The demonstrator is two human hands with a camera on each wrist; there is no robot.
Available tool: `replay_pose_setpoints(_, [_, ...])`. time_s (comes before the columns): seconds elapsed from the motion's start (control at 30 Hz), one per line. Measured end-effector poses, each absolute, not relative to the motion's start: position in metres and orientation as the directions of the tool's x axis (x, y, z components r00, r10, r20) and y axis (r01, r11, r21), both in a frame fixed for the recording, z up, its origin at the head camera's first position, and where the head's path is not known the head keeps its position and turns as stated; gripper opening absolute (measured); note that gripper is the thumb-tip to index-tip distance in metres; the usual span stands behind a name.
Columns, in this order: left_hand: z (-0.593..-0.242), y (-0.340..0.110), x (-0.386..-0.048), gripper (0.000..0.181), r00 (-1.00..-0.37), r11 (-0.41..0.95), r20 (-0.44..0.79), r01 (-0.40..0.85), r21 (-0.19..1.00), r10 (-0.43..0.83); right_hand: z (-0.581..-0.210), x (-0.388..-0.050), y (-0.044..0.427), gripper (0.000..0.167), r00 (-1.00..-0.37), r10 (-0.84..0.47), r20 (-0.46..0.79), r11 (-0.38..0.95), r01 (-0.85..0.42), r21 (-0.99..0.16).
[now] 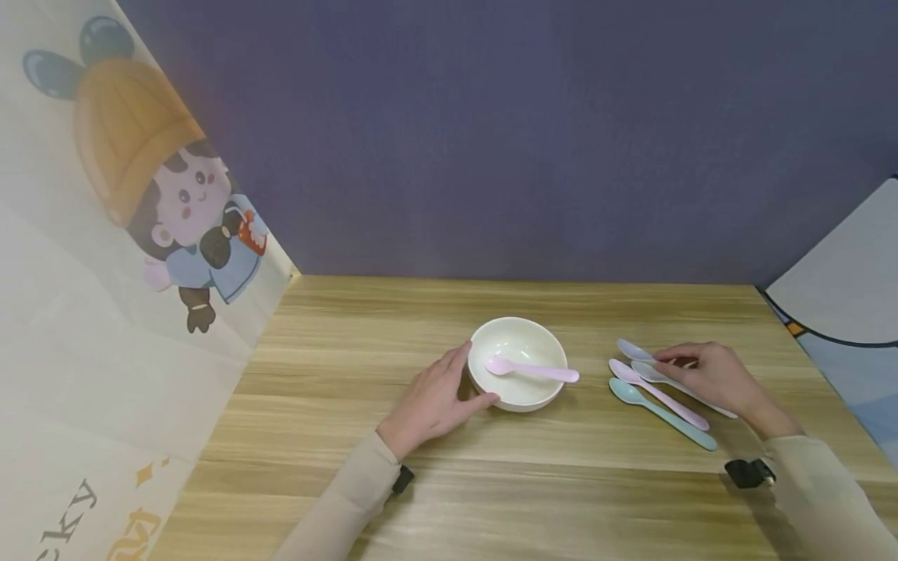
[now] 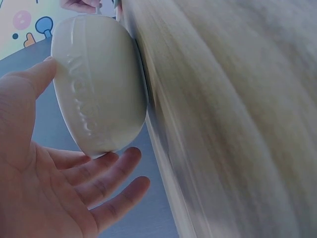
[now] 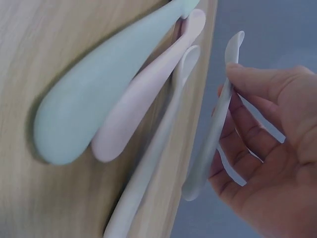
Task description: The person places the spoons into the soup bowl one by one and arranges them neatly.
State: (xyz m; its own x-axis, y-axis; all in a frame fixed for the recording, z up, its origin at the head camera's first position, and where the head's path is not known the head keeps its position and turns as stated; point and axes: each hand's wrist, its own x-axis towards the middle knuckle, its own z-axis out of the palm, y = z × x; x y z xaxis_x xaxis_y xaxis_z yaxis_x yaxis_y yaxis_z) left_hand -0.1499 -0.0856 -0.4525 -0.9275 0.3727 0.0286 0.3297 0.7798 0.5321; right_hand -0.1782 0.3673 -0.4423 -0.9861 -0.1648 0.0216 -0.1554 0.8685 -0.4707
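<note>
Spoon (image 1: 634,351), pale lilac in the head view, is pinched between the thumb and fingers of my right hand (image 1: 712,378), a narrow grip on its handle. I hold it above the right part of the table (image 1: 316,374); the right wrist view shows it raised off the wood. Just beside it on the tabletop lies a white spoon (image 1: 648,373), then a pink spoon (image 1: 669,402), then a blue-green spoon (image 1: 669,419) nearest to me, all slanting the same way.

Well to the left of these stands a white bowl (image 1: 519,339), upright, with another pink spoon (image 1: 536,372) resting in it, its handle jutting over the right rim. My left hand (image 1: 435,397) is spread wide at the bowl's left side, thumb and fingers touching it; the left wrist view shows raised lettering on the outside, which I can't make out.

Both my sleeves (image 1: 351,483) are pale. Behind the table rises a dark bluish wall (image 1: 491,140), and on my left a cartoon figure (image 1: 185,195) decorates a whitish panel (image 1: 63,257).
</note>
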Motion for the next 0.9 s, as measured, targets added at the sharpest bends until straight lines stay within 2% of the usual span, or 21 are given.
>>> replay_pose_setpoints(0.9, [-0.455, -0.085, -0.151, 0.102, -0.927, 0.776, 0.057, 0.343, 0.529, 0.371, -0.429, -0.177, 0.348, 0.028, -0.973, -0.229, 0.043, 0.850, -0.221, -0.478])
